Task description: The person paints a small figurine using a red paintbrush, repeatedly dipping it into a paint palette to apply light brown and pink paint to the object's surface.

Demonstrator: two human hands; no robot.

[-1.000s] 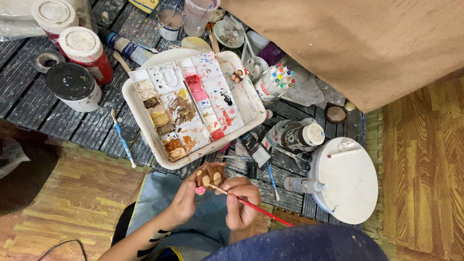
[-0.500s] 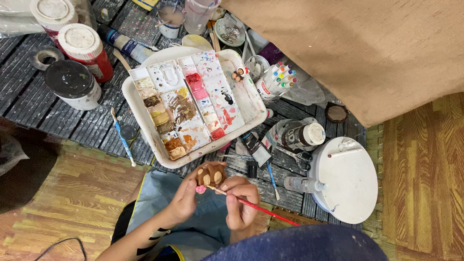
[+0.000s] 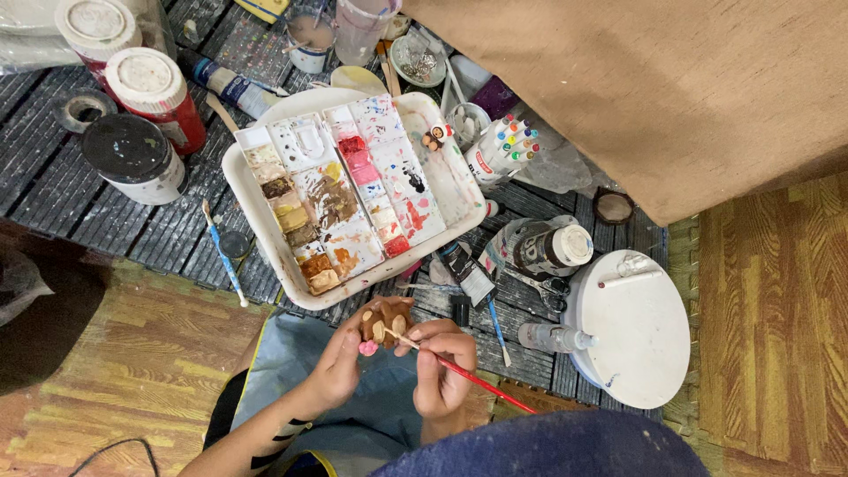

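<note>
Far left, a black-lidded jar (image 3: 132, 157) and a red jar (image 3: 157, 99) are standing on the dark slatted mat (image 3: 53, 190); a blue-handled brush (image 3: 223, 252) is lying just beside them. Centre: a white tray (image 3: 265, 231) is holding a paint-stained palette (image 3: 340, 194). Below it, the left hand (image 3: 340, 364) is gripping a small brown figurine (image 3: 384, 322), fingers closed around it, over the lap. The right hand (image 3: 442, 375) is pinching a red-handled brush (image 3: 459, 371), grip closed, tip touching the figurine. Right: a marker cup (image 3: 503, 148), a paint bottle (image 3: 552, 249) and a round white lid (image 3: 636, 331) are resting on the mat.
</note>
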